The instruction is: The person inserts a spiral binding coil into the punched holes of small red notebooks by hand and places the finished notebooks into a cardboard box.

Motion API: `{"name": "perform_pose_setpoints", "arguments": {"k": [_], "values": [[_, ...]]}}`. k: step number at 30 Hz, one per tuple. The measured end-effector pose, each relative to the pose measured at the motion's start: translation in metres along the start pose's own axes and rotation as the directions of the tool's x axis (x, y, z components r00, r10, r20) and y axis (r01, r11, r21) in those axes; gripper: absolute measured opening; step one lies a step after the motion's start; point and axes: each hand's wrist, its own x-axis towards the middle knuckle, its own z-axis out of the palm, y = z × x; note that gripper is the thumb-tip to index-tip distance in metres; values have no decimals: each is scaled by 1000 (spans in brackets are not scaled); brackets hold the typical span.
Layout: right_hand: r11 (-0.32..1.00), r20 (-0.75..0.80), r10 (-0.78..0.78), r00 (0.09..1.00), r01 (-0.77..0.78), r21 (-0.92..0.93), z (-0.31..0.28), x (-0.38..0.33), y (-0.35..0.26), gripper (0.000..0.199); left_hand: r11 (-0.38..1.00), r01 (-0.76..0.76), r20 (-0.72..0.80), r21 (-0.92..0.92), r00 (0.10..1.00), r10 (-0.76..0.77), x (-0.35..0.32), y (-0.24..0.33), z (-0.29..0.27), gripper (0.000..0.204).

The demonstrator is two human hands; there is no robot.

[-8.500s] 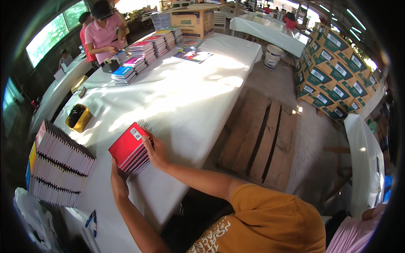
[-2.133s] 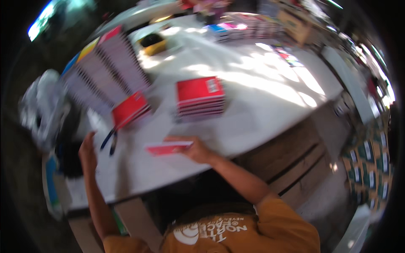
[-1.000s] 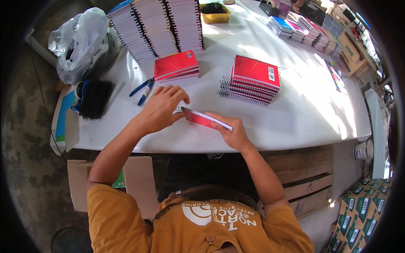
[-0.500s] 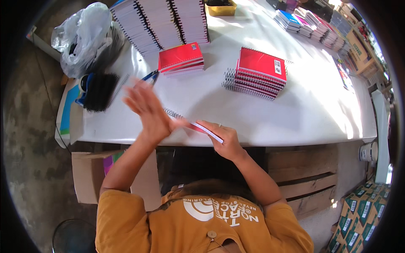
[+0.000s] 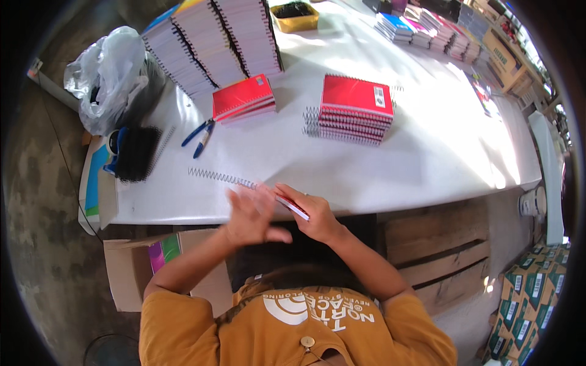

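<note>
In my right hand (image 5: pixel 317 216) is a thin red notebook (image 5: pixel 294 207), tilted edge-on near the front edge of the table. A loose wire spiral coil (image 5: pixel 213 175) sticks out leftward from the notebook's end, over the white tabletop. Blurred by motion, my left hand (image 5: pixel 251 216) is beside the coil and the notebook with its fingers apart and the thumb stretched out. Whether its fingertips touch the coil cannot be made out. Beyond, a small pile of red notebooks (image 5: pixel 244 99) lies on the left, and a taller stack of spiral-bound red notebooks (image 5: pixel 356 97) stands to the right.
Blue-handled pliers (image 5: pixel 201 137) lie on the table (image 5: pixel 427 177). Bundled black coils (image 5: pixel 139 152) and a plastic bag (image 5: pixel 110 79) are at the left. Tall bound book stacks (image 5: pixel 213 43) and a yellow tub (image 5: pixel 296 21) stand behind. Below the edge is an open cardboard box (image 5: pixel 131 268).
My left hand has come down and to the right, from raised above the coil to beside the notebook. The coil now shows farther out. My right hand keeps its hold; the view has shifted slightly.
</note>
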Motion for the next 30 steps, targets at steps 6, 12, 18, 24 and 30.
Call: {"name": "perform_pose_setpoints", "arguments": {"k": [6,12,18,24,30], "values": [[993,-30,79,996,-76,92,9,-1,-1,60,955,3,144,-297,989,42,-25,21,17,118],[994,127,106,986,-109,21,11,-2,-5,65,997,79,-148,1,986,-78,31,0,16,122],[980,100,87,991,-103,168,2,3,-5,72,982,21,-230,189,973,24,50,16,0,105],[961,56,174,983,-182,211,1,11,14,66,966,90,195,-241,980,-42,52,22,-11,60],[949,49,203,978,-209,235,6,13,16,56,832,249,373,-495,926,-55,99,-1,-40,29]]}}
